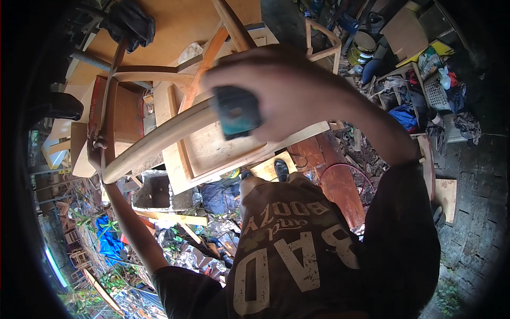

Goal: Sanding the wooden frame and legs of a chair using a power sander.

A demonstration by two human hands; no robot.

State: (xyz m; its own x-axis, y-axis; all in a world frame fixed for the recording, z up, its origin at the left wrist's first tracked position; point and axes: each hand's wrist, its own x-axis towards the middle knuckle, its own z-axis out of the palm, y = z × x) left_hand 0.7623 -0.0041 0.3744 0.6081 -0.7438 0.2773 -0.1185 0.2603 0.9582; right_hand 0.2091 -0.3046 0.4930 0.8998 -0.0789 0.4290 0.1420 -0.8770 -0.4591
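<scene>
A curved wooden chair frame [159, 142] is tilted up in front of me, its smooth pale rail running from lower left toward the middle. My left hand [96, 153] grips the frame at its left corner, fingers wrapped around the wood. My right hand [289, 98], blurred by motion, holds a dark teal sanding block [235, 112] against the right end of the rail. That end of the rail is hidden behind the hand and block. Other slats and legs of the frame, one an orange-brown bar [204, 66], stretch away on the far side.
Beneath the frame lies a pale wooden panel [212, 151] on a work surface. A cardboard box [127, 114] is at the left. Another wooden frame [324, 53] and a paint bucket [363, 48] stand far right. Scraps and debris litter the ground around my feet.
</scene>
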